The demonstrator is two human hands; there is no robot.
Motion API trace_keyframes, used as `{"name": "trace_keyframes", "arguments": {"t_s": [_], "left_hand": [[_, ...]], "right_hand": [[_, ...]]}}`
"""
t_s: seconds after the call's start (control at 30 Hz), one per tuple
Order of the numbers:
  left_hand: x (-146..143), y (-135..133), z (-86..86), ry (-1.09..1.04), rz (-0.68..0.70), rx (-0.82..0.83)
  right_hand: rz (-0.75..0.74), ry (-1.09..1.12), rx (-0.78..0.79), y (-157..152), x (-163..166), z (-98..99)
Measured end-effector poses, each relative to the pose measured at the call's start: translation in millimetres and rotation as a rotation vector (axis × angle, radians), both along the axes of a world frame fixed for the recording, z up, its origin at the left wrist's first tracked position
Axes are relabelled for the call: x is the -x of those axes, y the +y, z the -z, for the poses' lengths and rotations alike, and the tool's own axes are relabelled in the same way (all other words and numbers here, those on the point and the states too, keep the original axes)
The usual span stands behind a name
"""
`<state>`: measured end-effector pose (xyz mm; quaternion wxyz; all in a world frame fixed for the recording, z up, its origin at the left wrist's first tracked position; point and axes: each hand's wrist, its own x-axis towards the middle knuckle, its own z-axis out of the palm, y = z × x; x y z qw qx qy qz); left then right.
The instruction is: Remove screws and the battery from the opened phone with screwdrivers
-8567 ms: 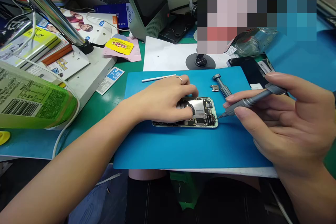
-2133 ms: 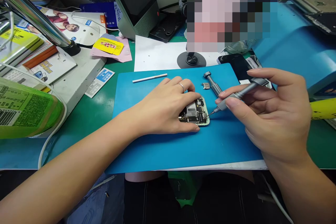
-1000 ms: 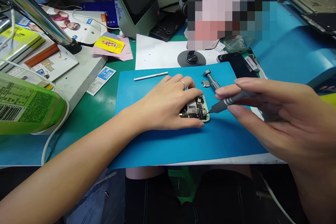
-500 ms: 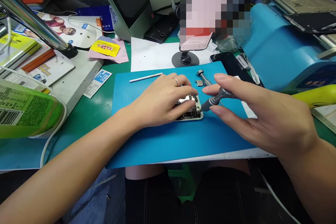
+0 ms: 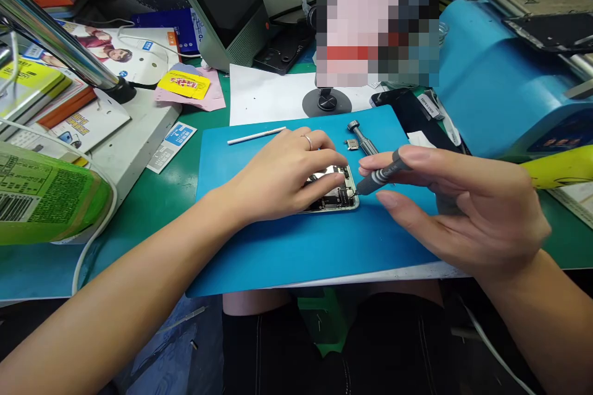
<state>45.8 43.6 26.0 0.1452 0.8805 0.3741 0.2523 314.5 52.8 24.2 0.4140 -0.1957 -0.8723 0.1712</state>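
An opened phone (image 5: 336, 194) with its circuit boards bare lies on a blue work mat (image 5: 287, 247). My left hand (image 5: 282, 173) rests flat over most of the phone, fingers spread, a ring on one finger, pressing it to the mat. My right hand (image 5: 458, 210) pinches a slim grey screwdriver (image 5: 382, 176) between thumb and fingers. Its tip touches the phone's right end.
A second grey screwdriver (image 5: 364, 139), a small metal part (image 5: 352, 144) and a white stick (image 5: 257, 135) lie on the mat's far side. A monitor (image 5: 217, 0), a round stand (image 5: 327, 100), a blue machine (image 5: 504, 80), a green-labelled bottle (image 5: 46, 191) and boxes (image 5: 50, 92) surround the mat.
My right hand lowered and shifted left, so the screwdriver now lies flatter and closer to the phone's end. My left hand has slid a little along the phone.
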Motion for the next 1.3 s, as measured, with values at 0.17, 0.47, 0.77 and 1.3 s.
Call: {"name": "trace_keyframes", "arguments": {"t_s": [0.17, 0.47, 0.77, 1.3], "left_hand": [[0.0, -0.2, -1.3, 0.027, -0.015, 0.015], [0.2, 0.1, -0.9, 0.028, -0.012, -0.008], [0.1, -0.5, -1.2, 0.026, -0.009, -0.014], [0.9, -0.8, -0.9, 0.041, -0.008, -0.017]], "right_hand": [[0.013, -0.004, 0.034, 0.3, 1.1, -2.3], [-0.081, 0.066, -0.016, 5.2, 6.3, -4.3], [-0.099, 0.045, -0.028, 11.2, 7.2, -4.4], [-0.123, 0.021, -0.029, 13.2, 3.4, 0.5]]}}
